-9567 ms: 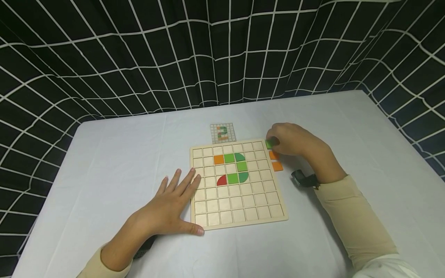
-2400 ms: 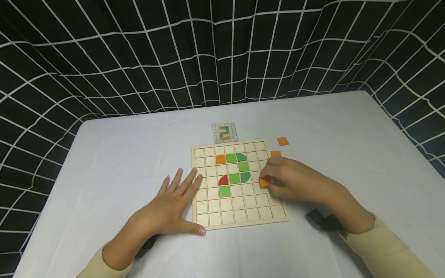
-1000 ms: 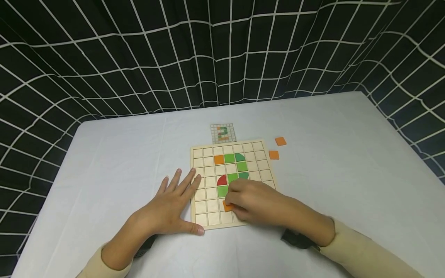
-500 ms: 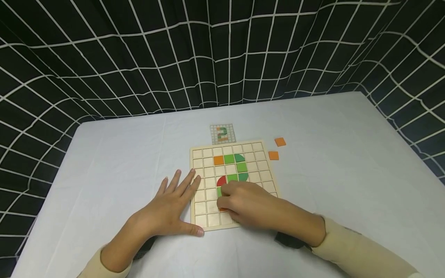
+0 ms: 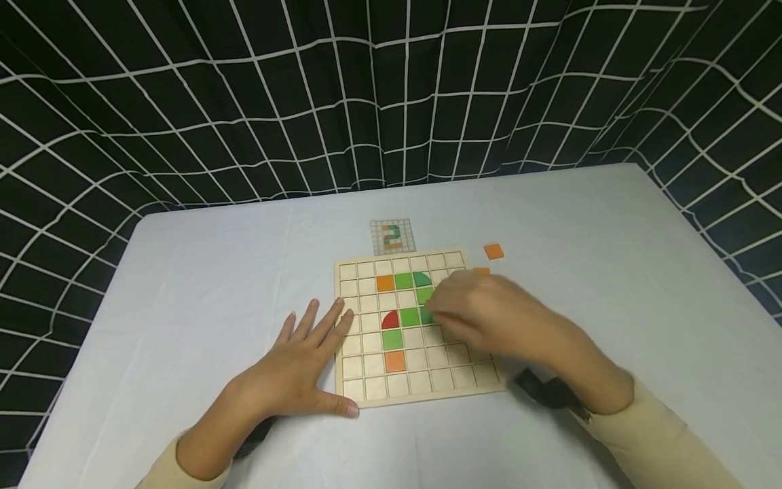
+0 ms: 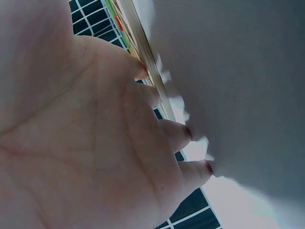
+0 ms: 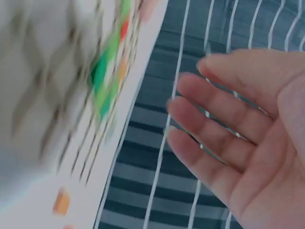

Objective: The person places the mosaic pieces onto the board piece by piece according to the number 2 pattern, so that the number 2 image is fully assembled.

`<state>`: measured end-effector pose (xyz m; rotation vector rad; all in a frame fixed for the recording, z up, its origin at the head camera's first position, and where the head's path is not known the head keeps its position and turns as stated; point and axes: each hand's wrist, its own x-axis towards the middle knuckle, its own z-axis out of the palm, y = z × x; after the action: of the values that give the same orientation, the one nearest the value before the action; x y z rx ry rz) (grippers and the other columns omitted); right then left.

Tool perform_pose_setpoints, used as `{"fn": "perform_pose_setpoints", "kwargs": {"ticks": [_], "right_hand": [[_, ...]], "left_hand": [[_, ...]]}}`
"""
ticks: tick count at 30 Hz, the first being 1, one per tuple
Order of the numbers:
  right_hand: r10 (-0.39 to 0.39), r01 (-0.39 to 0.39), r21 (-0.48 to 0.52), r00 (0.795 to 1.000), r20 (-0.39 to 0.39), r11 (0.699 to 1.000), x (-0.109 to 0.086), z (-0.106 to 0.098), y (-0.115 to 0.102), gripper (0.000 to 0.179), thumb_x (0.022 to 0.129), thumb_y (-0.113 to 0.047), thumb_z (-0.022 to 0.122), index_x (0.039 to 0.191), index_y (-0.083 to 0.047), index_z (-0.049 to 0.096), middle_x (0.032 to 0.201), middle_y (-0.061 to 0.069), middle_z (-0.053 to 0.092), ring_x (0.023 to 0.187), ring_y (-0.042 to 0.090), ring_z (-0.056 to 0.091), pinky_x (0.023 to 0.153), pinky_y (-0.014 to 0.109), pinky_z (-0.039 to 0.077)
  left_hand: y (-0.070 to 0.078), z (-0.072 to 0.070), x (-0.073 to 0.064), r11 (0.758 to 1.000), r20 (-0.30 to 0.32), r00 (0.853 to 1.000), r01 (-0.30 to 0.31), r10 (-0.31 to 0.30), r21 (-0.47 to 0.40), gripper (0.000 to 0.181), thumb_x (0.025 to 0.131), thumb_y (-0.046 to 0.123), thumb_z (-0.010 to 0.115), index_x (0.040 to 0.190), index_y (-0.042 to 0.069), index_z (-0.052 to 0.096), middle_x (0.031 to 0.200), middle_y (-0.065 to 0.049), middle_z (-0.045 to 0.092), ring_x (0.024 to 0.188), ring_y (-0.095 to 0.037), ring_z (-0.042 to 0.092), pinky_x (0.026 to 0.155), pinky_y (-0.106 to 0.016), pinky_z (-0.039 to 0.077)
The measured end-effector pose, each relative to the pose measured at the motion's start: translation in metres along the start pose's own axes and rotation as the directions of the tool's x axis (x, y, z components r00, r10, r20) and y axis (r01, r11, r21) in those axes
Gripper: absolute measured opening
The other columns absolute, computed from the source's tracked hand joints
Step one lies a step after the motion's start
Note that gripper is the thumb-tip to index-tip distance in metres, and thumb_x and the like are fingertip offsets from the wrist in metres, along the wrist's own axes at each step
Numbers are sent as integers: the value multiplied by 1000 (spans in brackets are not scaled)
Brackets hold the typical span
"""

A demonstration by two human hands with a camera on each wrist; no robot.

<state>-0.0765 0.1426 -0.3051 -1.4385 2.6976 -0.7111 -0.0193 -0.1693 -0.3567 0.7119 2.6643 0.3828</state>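
My left hand (image 5: 293, 370) lies spread at the left edge of the wooden grid board (image 5: 374, 387), fingertips on its rim and thumb at the near left corner. My right hand (image 5: 489, 312) is in the air over the board's right side, blurred and hiding some cells. In the right wrist view its fingers (image 7: 200, 124) are loosely bent with nothing between them. An orange square tile (image 5: 395, 361) sits in a cell below a green square tile (image 5: 392, 339). Above these, a red quarter-round tile (image 5: 391, 320) and several green and orange tiles form a curved figure.
Two loose orange tiles lie right of the board: one tile (image 5: 493, 251) farther back, another tile (image 5: 482, 271) partly behind my right hand. A small pattern card (image 5: 392, 236) lies beyond the board on the white tablecloth (image 5: 214, 292). A black gridded curtain (image 5: 293, 122) surrounds the table.
The right hand has set the orange tile in the cell below the green one, let go, and moved right and away. Earlier it placed that green tile. The left hand stays put.
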Motion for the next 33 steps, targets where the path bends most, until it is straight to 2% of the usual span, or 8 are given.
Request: {"fn": "perform_pose_setpoints", "kwargs": {"ticks": [3, 6, 10, 16, 19, 23, 26, 33], "right_hand": [[144, -148, -75, 988, -60, 986, -4, -8, 31, 15, 87, 3, 71, 94, -8, 76, 97, 1, 70, 94, 16, 64, 86, 37, 53], [275, -276, -131, 961, -27, 952, -11, -6, 56, 14, 86, 5, 72, 93, -6, 76, 100, 6, 71, 99, 24, 66, 90, 43, 52], [344, -334, -185, 939, 20, 924, -16, -2, 71, 13, 85, 6, 72, 88, -6, 75, 92, 5, 71, 99, 27, 67, 89, 45, 53], [374, -363, -210, 927, 14, 908, -15, 0, 73, 13, 87, 6, 72, 88, -6, 77, 90, 5, 74, 107, 31, 67, 98, 48, 48], [377, -363, -216, 926, 22, 906, -15, 0, 72, 13, 86, 5, 73, 88, -7, 77, 90, 6, 74, 106, 32, 68, 97, 49, 49], [368, -353, -229, 930, 23, 907, -14, 0, 70, 13, 84, 5, 75, 85, -8, 76, 90, 5, 75, 103, 32, 69, 90, 48, 52], [372, -358, -237, 928, 16, 903, -15, 0, 70, 17, 83, 6, 76, 80, -10, 74, 83, 2, 72, 88, 26, 69, 78, 44, 54], [364, -349, -243, 931, 16, 905, -15, 0, 71, 23, 85, 6, 73, 74, -14, 68, 74, -3, 65, 74, 18, 61, 64, 39, 48]], "left_hand": [[0, -1, 0, 1000, -1, 1000, -1, 1, -4, 131, 67, 83, 67, 162, 12, 13, 168, -8, -1, 150, -40, -7, 114, -66, 2], [1, -1, 0, 1000, 2, 1000, -3, 3, -11, 130, 68, 83, 68, 162, 12, 13, 168, -8, -1, 150, -40, -7, 114, -66, 2], [2, -1, 0, 1000, 3, 1000, -5, 5, -8, 130, 68, 83, 67, 162, 12, 12, 168, -8, -1, 150, -40, -7, 115, -66, 2], [2, -1, -1, 1000, -3, 1000, -8, 8, -9, 130, 68, 83, 67, 162, 12, 13, 168, -8, 0, 150, -40, -7, 114, -66, 2], [1, -1, -1, 1000, 3, 1000, -4, 4, -8, 129, 68, 82, 68, 162, 12, 12, 168, -7, -1, 150, -39, -8, 115, -66, 2], [1, -2, -1, 1000, 5, 1000, 3, -3, -2, 130, 68, 83, 67, 162, 12, 13, 168, -7, -1, 150, -39, -7, 115, -66, 2], [1, -1, 0, 1000, 3, 1000, -2, 2, -5, 130, 67, 84, 66, 162, 12, 14, 168, -8, 1, 150, -40, -6, 114, -66, 3], [1, -1, -1, 1000, 3, 1000, -8, 8, -14, 130, 68, 85, 64, 162, 12, 14, 168, -8, 2, 150, -41, -5, 114, -67, 3]]}}
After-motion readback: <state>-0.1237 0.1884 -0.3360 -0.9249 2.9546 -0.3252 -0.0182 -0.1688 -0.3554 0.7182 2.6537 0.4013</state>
